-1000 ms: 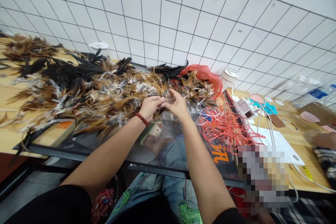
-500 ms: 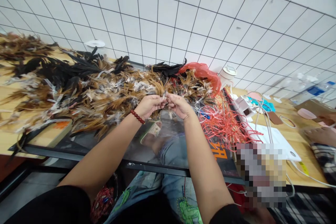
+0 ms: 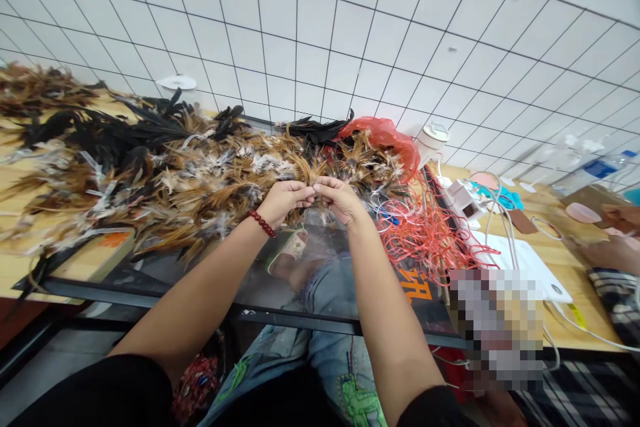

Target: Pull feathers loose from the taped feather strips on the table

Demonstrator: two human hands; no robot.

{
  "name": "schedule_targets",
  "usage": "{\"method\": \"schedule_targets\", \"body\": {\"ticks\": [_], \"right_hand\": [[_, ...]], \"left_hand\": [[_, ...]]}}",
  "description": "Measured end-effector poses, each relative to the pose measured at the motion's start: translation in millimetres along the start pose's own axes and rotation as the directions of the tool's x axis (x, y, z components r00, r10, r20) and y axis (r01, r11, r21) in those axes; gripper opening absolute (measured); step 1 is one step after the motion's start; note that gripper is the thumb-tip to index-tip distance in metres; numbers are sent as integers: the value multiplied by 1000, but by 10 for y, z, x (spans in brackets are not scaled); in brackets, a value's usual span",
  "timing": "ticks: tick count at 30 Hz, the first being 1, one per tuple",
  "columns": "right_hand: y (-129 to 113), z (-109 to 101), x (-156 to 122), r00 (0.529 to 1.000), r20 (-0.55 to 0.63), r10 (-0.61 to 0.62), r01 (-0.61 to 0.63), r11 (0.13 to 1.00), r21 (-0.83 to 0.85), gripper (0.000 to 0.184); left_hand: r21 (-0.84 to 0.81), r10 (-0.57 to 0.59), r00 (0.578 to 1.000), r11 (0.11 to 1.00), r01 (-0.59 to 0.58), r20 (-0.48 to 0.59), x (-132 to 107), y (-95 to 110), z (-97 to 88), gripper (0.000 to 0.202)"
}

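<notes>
My left hand and my right hand meet fingertip to fingertip over the front of a feather pile. Both are closed in a pinch. Brown feathers rise from between the fingertips, their bases hidden by my fingers; how many I hold cannot be made out. The pile is mostly tan and brown, with white fluff and long black feathers toward the back. Below my hands lies a dark glossy board that reflects my legs.
A tangle of red string and a red plastic bag lie to the right. Behind them stands a white lidded container. Further right are a white device, cables, a white panel and another person's arm. A white grid wall borders the back.
My fingertips have shifted slightly against each other, the right index finger now straighter over the pinch. At the far right, the other person's hand has moved.
</notes>
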State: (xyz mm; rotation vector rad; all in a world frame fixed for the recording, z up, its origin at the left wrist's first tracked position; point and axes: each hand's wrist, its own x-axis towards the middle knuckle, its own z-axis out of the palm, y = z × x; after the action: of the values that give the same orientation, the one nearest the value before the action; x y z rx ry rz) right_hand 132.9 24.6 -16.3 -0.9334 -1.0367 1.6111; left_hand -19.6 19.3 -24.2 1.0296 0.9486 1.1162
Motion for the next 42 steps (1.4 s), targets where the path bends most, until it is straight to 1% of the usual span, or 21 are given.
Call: {"method": "schedule_targets", "body": {"ticks": [4, 7, 10, 13, 16, 18, 22, 24, 27, 30, 32, 35, 37, 40, 41, 42], "right_hand": [[9, -11, 13, 1000, -24, -2, 3, 1000, 28, 39], [12, -27, 26, 1000, -21, -15, 15, 999, 41, 40], [6, -53, 28, 1000, -4, -24, 24, 999, 40, 43], [-6, -77, 11, 999, 44, 0, -1, 1000, 25, 43], [-7, -96, -13, 988, 134, 76, -77, 997, 8, 42], [2, -106, -22, 978, 178, 103, -106, 994, 6, 40], [24, -112, -14, 980, 183, 83, -89, 996, 23, 38], [31, -107, -1, 984, 160, 78, -81, 997, 13, 38], [37, -91, 24, 996, 71, 45, -45, 999, -7, 37], [35, -65, 44, 999, -43, -27, 24, 996, -83, 36], [31, -47, 52, 995, -79, -64, 53, 989, -140, 36], [33, -33, 56, 992, -80, -95, 79, 979, -187, 36], [41, -38, 59, 993, -52, -110, 98, 976, -195, 35], [57, -54, 65, 989, 15, -145, 145, 968, -204, 37], [61, -58, 67, 982, 31, -185, 187, 948, -256, 42], [65, -60, 69, 968, 43, -247, 247, 906, -345, 48]], "left_hand": [[-48, -22, 1000, 999, 23, 13, 1, -14, -3, 36], [-101, -77, 995, 991, 83, 66, -4, -15, -9, 30], [-116, -119, 985, 984, 134, 121, -10, -7, -21, 27], [-81, -112, 979, 989, 127, 168, -17, 6, -36, 27], [-56, -85, 969, 993, 101, 231, -27, 22, -48, 27], [-48, -85, 959, 994, 102, 271, -33, 31, -54, 28], [-16, -103, 946, 993, 114, 308, -32, 34, -70, 27], [3, -127, 942, 991, 132, 311, -23, 23, -76, 25], [16, -162, 950, 986, 164, 268, -7, -4, -74, 25], [1, -160, 963, 986, 164, 217, -2, -15, -56, 28], [-7, -155, 962, 987, 161, 223, -7, -8, -43, 29], [-3, -155, 959, 987, 161, 238, -19, 15, -33, 27], [-12, -149, 963, 988, 155, 225, -20, 25, -32, 24], [-108, -131, 974, 982, 153, 182, -12, 32, -31, 17], [-152, -126, 978, 977, 152, 168, -8, 33, -31, 16], [-188, -125, 979, 970, 155, 161, -5, 33, -30, 15]]}}
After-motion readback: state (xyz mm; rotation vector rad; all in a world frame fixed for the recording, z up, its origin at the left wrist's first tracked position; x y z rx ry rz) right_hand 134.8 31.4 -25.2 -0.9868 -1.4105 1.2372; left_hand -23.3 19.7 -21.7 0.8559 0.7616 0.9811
